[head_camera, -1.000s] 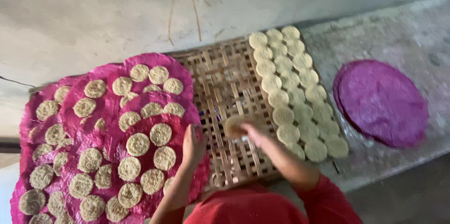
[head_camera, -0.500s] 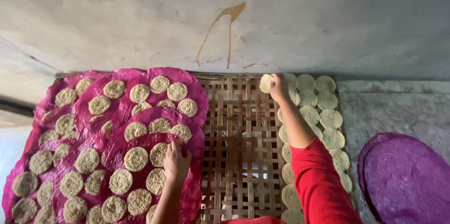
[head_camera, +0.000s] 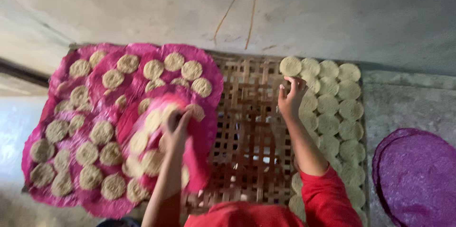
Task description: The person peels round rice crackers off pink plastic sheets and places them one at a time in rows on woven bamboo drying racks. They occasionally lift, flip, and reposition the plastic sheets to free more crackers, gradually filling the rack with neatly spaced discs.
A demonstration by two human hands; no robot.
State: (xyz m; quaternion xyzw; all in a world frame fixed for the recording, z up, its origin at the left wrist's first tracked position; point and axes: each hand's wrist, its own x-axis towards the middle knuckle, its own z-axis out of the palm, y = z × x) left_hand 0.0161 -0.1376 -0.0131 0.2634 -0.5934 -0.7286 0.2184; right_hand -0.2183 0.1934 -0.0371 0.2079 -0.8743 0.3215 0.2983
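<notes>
Woven bamboo mat (head_camera: 247, 127) lies flat along a grey plastered wall (head_camera: 190, 3) with a brown drip stain (head_camera: 249, 3). Pink round sheets (head_camera: 95, 113), overlapping, cover the mat's left half, each loaded with pale round noodle cakes (head_camera: 102, 132). On the mat's right side sit rows of bare noodle cakes (head_camera: 335, 113), packed edge to edge, no sheet under them. Purple round sheets (head_camera: 418, 174) are stacked on the grey ledge (head_camera: 399, 98) at far right, well apart from both hands. Left hand (head_camera: 176, 129) is down on the nearest pink sheet (head_camera: 190, 127), motion-blurred; fingers curl over the sheet among the cakes, and whether they pinch the sheet or just press it cannot be told. That sheet's right edge looks lifted off the lattice. Right hand (head_camera: 290, 97), red sleeve (head_camera: 327, 198) behind it, is stretched toward the wall with fingers loosely spread and empty. The top-left cake (head_camera: 290, 66) of the bare rows lies on the mat just beyond the fingertips, close but apparently not touched. Bare lattice separates the two hands.
</notes>
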